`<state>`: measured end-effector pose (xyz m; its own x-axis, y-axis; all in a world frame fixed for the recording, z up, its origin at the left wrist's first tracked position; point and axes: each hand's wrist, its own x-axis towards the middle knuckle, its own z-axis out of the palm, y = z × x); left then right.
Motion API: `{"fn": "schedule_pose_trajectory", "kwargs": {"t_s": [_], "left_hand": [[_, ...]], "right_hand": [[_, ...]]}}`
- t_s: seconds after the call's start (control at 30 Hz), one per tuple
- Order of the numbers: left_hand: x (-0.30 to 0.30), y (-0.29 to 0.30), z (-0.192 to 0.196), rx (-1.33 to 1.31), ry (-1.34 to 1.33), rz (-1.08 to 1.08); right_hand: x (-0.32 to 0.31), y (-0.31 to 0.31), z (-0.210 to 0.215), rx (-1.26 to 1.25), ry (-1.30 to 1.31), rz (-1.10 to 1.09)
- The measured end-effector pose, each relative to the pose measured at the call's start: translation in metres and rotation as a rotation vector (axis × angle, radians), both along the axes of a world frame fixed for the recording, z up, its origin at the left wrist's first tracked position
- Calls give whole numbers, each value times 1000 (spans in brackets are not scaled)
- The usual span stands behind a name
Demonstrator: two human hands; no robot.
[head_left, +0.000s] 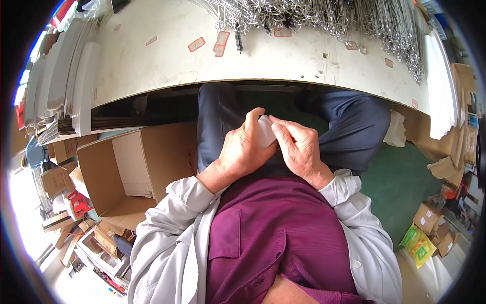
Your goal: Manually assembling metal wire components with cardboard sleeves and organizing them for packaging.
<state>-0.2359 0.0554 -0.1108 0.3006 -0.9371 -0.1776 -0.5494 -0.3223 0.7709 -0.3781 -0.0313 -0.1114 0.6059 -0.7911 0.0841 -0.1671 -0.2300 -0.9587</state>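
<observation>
Above my lap, both hands are together on a small white piece (265, 133), smooth and flat-sided; it looks like a folded card or little box, but its kind is not clear. My left hand (242, 148) wraps round its left side, the thumb raised at its upper edge. With the fingers and thumb pressed against the right side, my right hand (299, 147) is closed on it too. The lower part of the piece is hidden by the fingers. On the table beyond lies a big heap of thin wire-handled brushes (304, 20) with looped ends.
The pale table (167, 58) has its near edge just past my knees. Stacks of white card sheets stand at its left (61, 76) and right (441, 86) ends. An open cardboard box (109, 172) sits left of my legs. Small cartons (428, 218) and a yellow-green bag (419, 245) lie right.
</observation>
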Motion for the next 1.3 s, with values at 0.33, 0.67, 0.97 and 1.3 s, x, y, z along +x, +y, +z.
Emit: {"fn": "schedule_pose_trajectory", "kwargs": {"t_s": [0.33,0.67,0.97,1.3], "left_hand": [[-8,1,-3,-47,-133,-3],[-5,0,-4,-145,-179,-19],[-4,2,-6,-161,-156,-28],[2,3,-9,-139,-75,21]], "right_hand": [[0,4,-12,436,6,-78],[-1,-7,-8,706,-50,-107],[1,-3,-15,538,-48,-152],[1,8,-25,121,-128,-6]]}}
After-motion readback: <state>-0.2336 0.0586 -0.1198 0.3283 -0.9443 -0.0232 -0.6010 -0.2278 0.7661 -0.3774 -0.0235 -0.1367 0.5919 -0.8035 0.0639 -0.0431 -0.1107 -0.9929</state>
